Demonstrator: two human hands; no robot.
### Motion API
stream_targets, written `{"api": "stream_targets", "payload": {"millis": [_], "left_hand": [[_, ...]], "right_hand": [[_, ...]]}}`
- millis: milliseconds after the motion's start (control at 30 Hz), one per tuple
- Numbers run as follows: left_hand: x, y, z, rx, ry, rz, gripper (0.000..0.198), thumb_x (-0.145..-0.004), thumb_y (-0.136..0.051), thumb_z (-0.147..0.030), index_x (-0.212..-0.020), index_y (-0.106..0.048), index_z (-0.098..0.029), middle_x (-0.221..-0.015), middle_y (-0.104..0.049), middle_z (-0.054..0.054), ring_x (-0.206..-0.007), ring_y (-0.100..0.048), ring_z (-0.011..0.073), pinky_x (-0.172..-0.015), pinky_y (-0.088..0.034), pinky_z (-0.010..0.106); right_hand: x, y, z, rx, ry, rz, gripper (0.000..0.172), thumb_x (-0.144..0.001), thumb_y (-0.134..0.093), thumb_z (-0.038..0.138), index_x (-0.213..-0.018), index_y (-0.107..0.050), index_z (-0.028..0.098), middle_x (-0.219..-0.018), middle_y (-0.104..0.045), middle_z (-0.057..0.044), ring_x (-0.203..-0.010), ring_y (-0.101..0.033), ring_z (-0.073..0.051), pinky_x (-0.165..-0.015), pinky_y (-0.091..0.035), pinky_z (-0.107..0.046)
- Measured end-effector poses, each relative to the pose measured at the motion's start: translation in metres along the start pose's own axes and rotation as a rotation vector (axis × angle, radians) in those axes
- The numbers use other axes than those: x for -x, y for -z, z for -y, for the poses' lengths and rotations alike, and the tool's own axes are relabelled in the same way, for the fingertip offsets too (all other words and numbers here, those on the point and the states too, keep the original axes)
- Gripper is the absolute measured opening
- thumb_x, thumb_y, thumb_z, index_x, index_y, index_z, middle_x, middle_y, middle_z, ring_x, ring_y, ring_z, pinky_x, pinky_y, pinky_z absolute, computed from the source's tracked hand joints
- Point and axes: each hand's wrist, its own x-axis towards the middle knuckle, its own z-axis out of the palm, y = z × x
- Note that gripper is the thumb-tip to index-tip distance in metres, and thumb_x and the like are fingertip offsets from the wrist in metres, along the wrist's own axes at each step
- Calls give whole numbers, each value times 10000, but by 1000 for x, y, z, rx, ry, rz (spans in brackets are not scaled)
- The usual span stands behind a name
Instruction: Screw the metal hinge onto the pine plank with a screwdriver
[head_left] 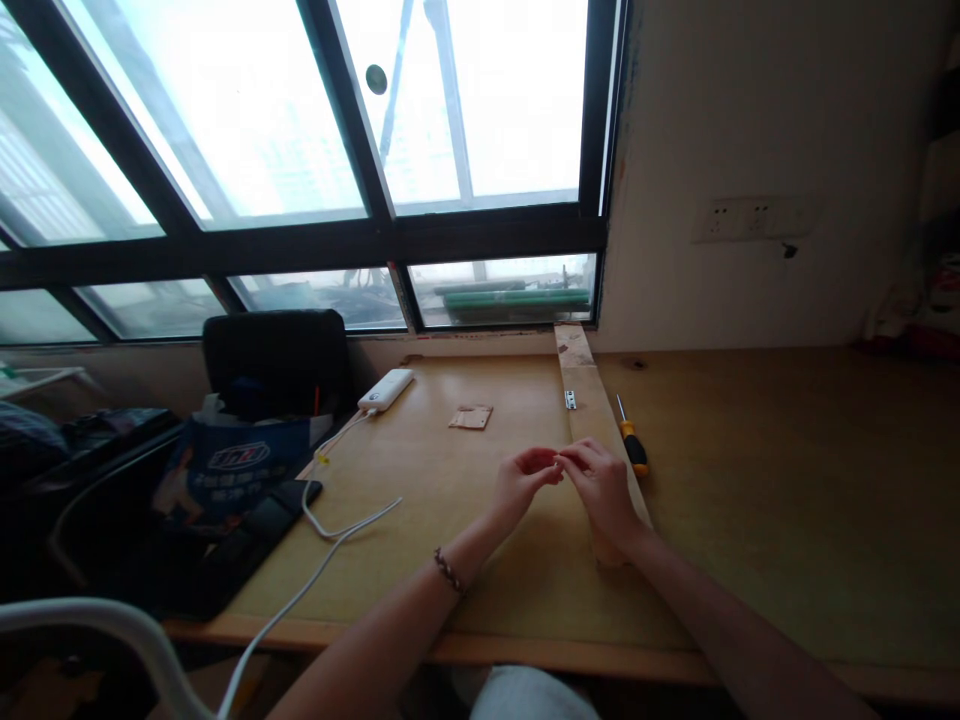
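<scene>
My left hand (521, 482) and my right hand (602, 484) meet fingertip to fingertip above the wooden desk (750, 470). Both pinch together around something too small to make out. My right hand rests over a long wooden strip (586, 392) that runs from the window toward me. A small metal bracket (570, 399) lies on that strip farther back. A screwdriver (631, 440) with a yellow and black handle lies just right of the strip, close to my right hand.
A small flat wooden piece (471, 417) lies behind my left hand. A white power strip (386, 389) with its cable (330, 530) sits at the left. A black chair (276, 362) with a blue bag (232, 470) stands left of the desk.
</scene>
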Motion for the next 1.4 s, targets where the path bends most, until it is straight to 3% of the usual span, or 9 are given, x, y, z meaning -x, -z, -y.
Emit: {"api": "stream_targets", "payload": {"millis": [233,467,533,600,700,833,1067,1233,1400], "left_hand": [[10,-4,-7,-547,-282,-104,135,-722,-600,-255,-807,-693,-207,-805,-661,49,-725,-580,153,-723,-451,272],[13,-8,-7,-589,-297,-121,164,-753,-565,-289,-831,-701,-244,-815,-635,62,-716,-553,161,-718,-395,242],[5,2,-7,-686,-268,-180,185,-762,-545,-310,-834,-696,-230,-800,-634,61,-675,-546,155,-688,-392,246],[-9,19,-9,-863,-195,-310,197,-757,-539,-317,-832,-689,-214,-795,-639,59,-657,-543,154,-683,-390,257],[-39,51,-13,-1209,-38,-486,192,-729,-550,-301,-808,-692,-199,-844,-653,68,-775,-560,190,-713,-390,275],[-76,79,-14,-1430,146,-471,197,-726,-530,-283,-800,-694,-206,-845,-668,75,-823,-576,206,-662,-403,261],[-109,79,-7,-1583,292,-444,251,-762,-463,-224,-847,-688,-152,-878,-664,159,-821,-605,232,-658,-423,274],[-113,75,-3,-1630,332,-442,273,-778,-445,-225,-872,-678,-119,-879,-653,185,-813,-607,248,-667,-433,295],[-110,77,1,-1699,271,-476,243,-759,-464,-201,-850,-683,-146,-883,-653,163,-862,-577,250,-679,-431,303]], "right_hand": [[2,-3,-4,28,-41,-22,162,-790,-544,298,-709,-623,181,-717,-596,-33,-663,-560,-156,-613,-419,-271],[-1,-5,-8,-140,-154,-18,287,-786,-515,431,-743,-611,163,-680,-615,-48,-582,-570,-155,-530,-447,-263],[-3,-3,-10,-173,-163,-30,301,-774,-526,445,-801,-613,158,-722,-628,-60,-615,-586,-164,-535,-459,-266],[-6,-1,-11,-181,-167,-47,305,-768,-535,444,-829,-611,155,-735,-629,-63,-630,-591,-168,-536,-464,-266],[-10,2,-11,-168,-162,-48,275,-776,-534,420,-803,-610,158,-722,-619,-54,-619,-581,-159,-540,-460,-263],[-10,4,-9,-145,-120,-30,239,-793,-525,388,-775,-605,164,-722,-606,-44,-629,-573,-151,-545,-449,-253],[-11,5,-5,-118,-67,-13,210,-810,-509,353,-755,-596,169,-715,-594,-37,-640,-567,-141,-552,-441,-243],[-12,8,-4,-94,-54,-5,187,-812,-512,331,-746,-591,175,-701,-582,-26,-628,-557,-135,-568,-436,-242],[-11,9,-4,-81,-42,-7,194,-818,-503,330,-737,-589,177,-695,-579,-27,-618,-549,-134,-564,-429,-242]]}}
